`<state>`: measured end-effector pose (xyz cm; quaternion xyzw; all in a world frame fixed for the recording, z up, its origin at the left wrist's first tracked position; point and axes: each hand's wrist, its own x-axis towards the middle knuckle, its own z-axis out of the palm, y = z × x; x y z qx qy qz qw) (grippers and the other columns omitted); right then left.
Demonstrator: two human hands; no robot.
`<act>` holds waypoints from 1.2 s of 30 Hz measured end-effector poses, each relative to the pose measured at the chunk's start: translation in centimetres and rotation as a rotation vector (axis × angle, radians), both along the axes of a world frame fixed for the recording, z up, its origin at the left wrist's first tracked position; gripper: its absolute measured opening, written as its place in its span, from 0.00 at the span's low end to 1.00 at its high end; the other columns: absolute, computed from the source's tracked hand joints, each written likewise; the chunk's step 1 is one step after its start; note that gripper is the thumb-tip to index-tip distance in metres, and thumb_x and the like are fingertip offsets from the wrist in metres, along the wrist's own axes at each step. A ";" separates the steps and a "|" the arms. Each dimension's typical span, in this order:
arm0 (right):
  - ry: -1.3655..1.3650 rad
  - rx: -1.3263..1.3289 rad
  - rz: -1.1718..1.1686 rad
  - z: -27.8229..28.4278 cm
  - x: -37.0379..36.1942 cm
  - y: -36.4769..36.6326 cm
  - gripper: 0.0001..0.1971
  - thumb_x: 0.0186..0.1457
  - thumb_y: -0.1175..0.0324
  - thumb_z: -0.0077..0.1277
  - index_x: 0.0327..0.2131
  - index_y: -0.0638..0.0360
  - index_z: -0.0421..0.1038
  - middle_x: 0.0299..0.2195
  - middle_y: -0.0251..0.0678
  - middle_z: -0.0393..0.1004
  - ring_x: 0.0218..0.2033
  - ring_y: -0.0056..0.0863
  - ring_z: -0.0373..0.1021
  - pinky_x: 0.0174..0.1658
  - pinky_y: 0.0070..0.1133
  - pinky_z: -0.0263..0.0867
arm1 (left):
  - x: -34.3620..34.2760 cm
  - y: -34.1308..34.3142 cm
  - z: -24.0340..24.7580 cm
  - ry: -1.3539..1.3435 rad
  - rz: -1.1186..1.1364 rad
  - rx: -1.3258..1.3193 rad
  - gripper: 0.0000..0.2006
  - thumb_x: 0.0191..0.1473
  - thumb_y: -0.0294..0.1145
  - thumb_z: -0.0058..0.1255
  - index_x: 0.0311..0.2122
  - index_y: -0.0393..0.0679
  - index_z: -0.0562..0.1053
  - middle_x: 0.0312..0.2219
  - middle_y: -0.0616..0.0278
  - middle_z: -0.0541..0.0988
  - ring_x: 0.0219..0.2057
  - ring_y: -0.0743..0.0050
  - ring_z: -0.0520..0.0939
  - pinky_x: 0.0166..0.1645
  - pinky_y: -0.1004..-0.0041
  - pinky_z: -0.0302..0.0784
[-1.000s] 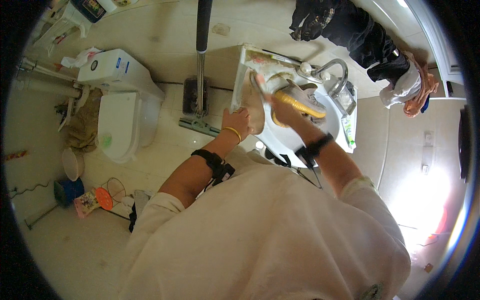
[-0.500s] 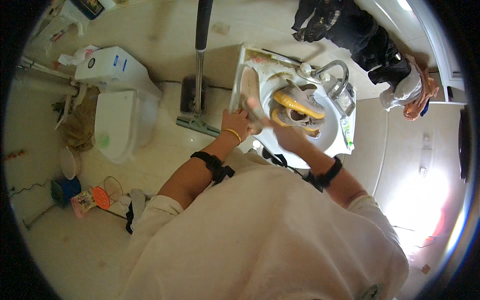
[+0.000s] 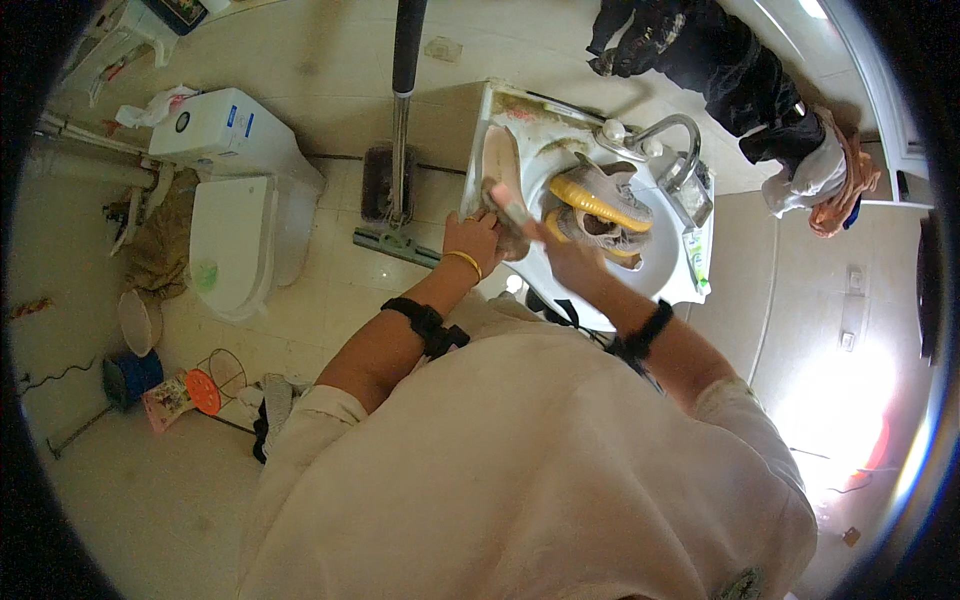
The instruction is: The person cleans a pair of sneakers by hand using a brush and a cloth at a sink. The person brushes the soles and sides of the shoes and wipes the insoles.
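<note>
The left hand [image 3: 472, 243] steadies the insole [image 3: 502, 158] on the sink [image 3: 665, 262] rim; whether its fingers grip, I cannot tell. The brush [image 3: 511, 206], clasped in the right hand's [image 3: 575, 265] fingers, crosses it: scrubbing looks unfinished. The shoes [image 3: 606, 207] lie in the basin, untouched by either hand.

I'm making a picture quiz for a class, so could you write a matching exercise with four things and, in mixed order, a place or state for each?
Things:
1. Insole
2. Shoes
3. Toilet
4. Faucet

Places and states:
A. Lid down
B. Arched and metallic
C. Against the left hand
D. In the white basin, yellow soles showing

Right pairs: 1-C, 2-D, 3-A, 4-B
</note>
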<state>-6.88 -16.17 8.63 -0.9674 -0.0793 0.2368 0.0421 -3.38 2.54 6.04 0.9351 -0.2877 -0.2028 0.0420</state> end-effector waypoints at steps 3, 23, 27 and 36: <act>-0.109 0.015 -0.118 -3.5 6.0 -0.8 0.21 0.57 0.67 0.34 0.55 0.47 0.54 0.32 0.48 0.74 0.30 0.44 0.72 0.32 0.37 0.67 | 0.6 -0.6 -0.4 -0.056 -0.045 -0.042 0.17 0.51 0.48 0.44 0.40 0.50 0.74 0.44 0.68 0.71 0.48 0.76 0.71 0.50 0.58 0.60; 0.049 0.518 -0.678 8.6 -7.0 -6.6 0.23 0.49 0.75 0.45 0.52 0.59 0.61 0.22 0.35 0.69 0.18 0.20 0.63 0.22 0.21 0.61 | 17.8 -5.5 -2.6 -0.142 -0.405 0.141 0.09 0.43 0.29 0.51 0.32 0.55 0.75 0.38 0.65 0.71 0.49 0.69 0.69 0.58 0.47 0.44; 0.028 0.454 -0.707 9.1 -6.9 -7.1 0.21 0.50 0.73 0.47 0.50 0.58 0.63 0.26 0.40 0.72 0.23 0.26 0.67 0.27 0.23 0.64 | 18.8 -1.2 -2.4 0.153 -0.241 -0.081 0.14 0.41 0.34 0.56 0.35 0.43 0.74 0.29 0.52 0.78 0.34 0.57 0.78 0.38 0.66 0.72; -0.245 0.446 -0.395 6.6 -3.3 -6.5 0.16 0.54 0.67 0.42 0.47 0.48 0.66 0.37 0.47 0.72 0.38 0.46 0.69 0.39 0.34 0.65 | 6.7 1.7 -3.4 0.761 0.799 -0.685 0.18 0.44 0.32 0.57 0.39 0.33 0.70 0.33 0.55 0.76 0.34 0.66 0.76 0.38 0.72 0.72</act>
